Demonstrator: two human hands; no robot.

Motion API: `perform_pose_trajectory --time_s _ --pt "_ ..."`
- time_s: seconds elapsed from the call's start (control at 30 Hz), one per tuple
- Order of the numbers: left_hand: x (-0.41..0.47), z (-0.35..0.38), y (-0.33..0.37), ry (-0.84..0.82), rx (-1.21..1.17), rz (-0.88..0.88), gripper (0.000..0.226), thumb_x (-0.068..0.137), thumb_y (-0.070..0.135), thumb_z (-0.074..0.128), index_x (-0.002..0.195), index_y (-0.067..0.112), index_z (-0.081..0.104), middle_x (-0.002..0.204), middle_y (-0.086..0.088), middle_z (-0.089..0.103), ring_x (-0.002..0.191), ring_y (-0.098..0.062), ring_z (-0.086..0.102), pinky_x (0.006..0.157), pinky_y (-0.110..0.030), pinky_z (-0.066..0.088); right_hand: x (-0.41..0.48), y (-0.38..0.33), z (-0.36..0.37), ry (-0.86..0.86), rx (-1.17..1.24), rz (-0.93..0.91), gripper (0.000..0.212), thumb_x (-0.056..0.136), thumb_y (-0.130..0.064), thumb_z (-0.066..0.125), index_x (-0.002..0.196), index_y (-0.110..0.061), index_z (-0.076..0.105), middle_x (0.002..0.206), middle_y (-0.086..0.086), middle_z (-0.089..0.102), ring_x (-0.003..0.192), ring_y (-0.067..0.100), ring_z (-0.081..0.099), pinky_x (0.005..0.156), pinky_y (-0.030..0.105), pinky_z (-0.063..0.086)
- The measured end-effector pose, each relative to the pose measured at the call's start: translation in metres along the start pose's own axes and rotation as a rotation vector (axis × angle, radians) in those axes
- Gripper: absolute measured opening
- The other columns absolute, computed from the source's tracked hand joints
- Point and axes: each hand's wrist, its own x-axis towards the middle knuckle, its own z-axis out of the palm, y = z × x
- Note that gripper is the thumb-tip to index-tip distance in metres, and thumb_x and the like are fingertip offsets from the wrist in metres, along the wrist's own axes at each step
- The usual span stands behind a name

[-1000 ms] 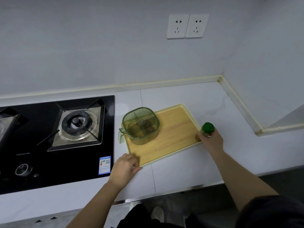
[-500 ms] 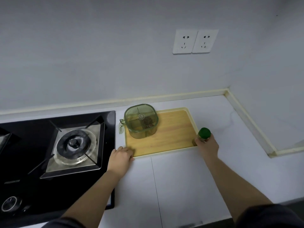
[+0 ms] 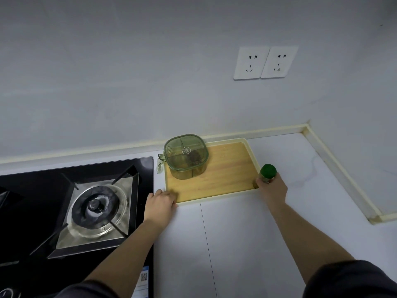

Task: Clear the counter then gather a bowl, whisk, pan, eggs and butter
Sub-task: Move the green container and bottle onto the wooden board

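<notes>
A wooden tray with a cream rim lies on the white counter, close to the back wall. A green translucent spice box with a lid stands on the tray's left half. My left hand grips the tray's near left corner, fingers curled over the rim. At the near right corner, my right hand holds a small jar with a green cap, upright and touching the tray's edge. No bowl, whisk, pan, eggs or butter are in view.
A black gas hob with a steel burner sits directly left of the tray. Two wall sockets are above. A cream raised strip borders the counter at the back and right.
The tray has slid away from me toward the back wall and turned square to it. Both hands moved with it, the right still holding the jar.
</notes>
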Motion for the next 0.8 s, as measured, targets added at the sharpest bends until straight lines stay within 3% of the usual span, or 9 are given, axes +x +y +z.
perform_pose_trajectory --time_s 0.17,0.37,0.47,0.53,0.6,0.67,0.73,0.8 --pt "0.012 -0.007 -0.001 -0.051 0.062 -0.007 0.015 0.085 0.014 0.047 0.089 0.015 0.061 0.097 -0.001 0.064 0.097 -0.024 0.053 0.074 -0.033 0.03 0.01 -0.004 0.007 0.011 -0.021 -0.001 0.033 0.081 -0.012 0.068 0.111 -0.007 0.054 0.094 0.005 0.056 0.087 0.021 0.052 0.076 0.027 0.039" --pt "0.018 -0.009 -0.005 -0.109 0.011 0.016 0.012 0.084 0.013 0.047 0.077 0.021 0.043 0.095 -0.002 0.062 0.095 -0.023 0.051 0.073 -0.031 0.03 0.013 -0.001 0.01 0.014 -0.023 0.014 0.033 0.081 -0.015 0.068 0.11 -0.007 0.054 0.095 0.005 0.057 0.088 0.021 0.052 0.078 0.03 0.041" --pt "0.02 -0.009 -0.01 -0.131 -0.067 0.047 0.012 0.086 0.019 0.052 0.076 0.021 0.047 0.089 0.001 0.058 0.095 -0.023 0.053 0.074 -0.03 0.032 0.014 0.0 0.01 0.013 -0.059 0.007 0.033 0.081 -0.015 0.068 0.109 -0.005 0.055 0.095 0.007 0.057 0.087 0.022 0.052 0.077 0.029 0.04" --pt "0.021 -0.011 -0.015 -0.092 -0.233 0.017 0.018 0.087 0.034 0.061 0.079 0.019 0.057 0.086 0.005 0.054 0.09 -0.019 0.054 0.075 -0.03 0.038 0.015 0.001 0.011 0.007 -0.077 -0.001 0.034 0.081 -0.016 0.069 0.109 -0.005 0.054 0.095 0.007 0.057 0.088 0.023 0.053 0.077 0.029 0.04" --pt "0.029 -0.021 -0.019 0.07 -0.42 -0.089 0.026 0.085 0.038 0.067 0.088 0.012 0.061 0.09 0.0 0.054 0.084 -0.02 0.053 0.073 -0.031 0.04 0.016 0.002 0.01 -0.003 -0.089 -0.006 0.035 0.08 -0.016 0.069 0.11 -0.005 0.054 0.096 0.007 0.057 0.088 0.023 0.052 0.077 0.029 0.039" --pt "0.046 -0.036 -0.023 0.222 -0.508 -0.226 0.024 0.085 0.023 0.066 0.102 0.008 0.057 0.105 -0.007 0.052 0.088 -0.026 0.056 0.075 -0.032 0.041 0.017 0.002 0.01 -0.007 -0.099 -0.011 0.036 0.08 -0.016 0.069 0.112 -0.006 0.054 0.097 0.007 0.057 0.087 0.021 0.052 0.076 0.028 0.038" --pt "0.069 -0.052 -0.029 0.222 -0.486 -0.312 0.036 0.086 0.012 0.061 0.12 0.007 0.049 0.124 -0.01 0.046 0.094 -0.032 0.057 0.077 -0.036 0.043 0.017 0.003 0.011 -0.001 -0.099 -0.012 0.036 0.081 -0.016 0.069 0.112 -0.006 0.054 0.098 0.008 0.058 0.087 0.021 0.052 0.075 0.028 0.038" --pt "0.092 -0.062 -0.036 0.121 -0.429 -0.311 0.053 0.085 0.006 0.06 0.134 0.01 0.04 0.136 -0.009 0.039 0.099 -0.033 0.058 0.082 -0.039 0.045 0.017 0.003 0.012 0.008 -0.1 -0.015 0.036 0.081 -0.016 0.069 0.112 -0.006 0.055 0.098 0.009 0.059 0.086 0.022 0.052 0.075 0.028 0.037"
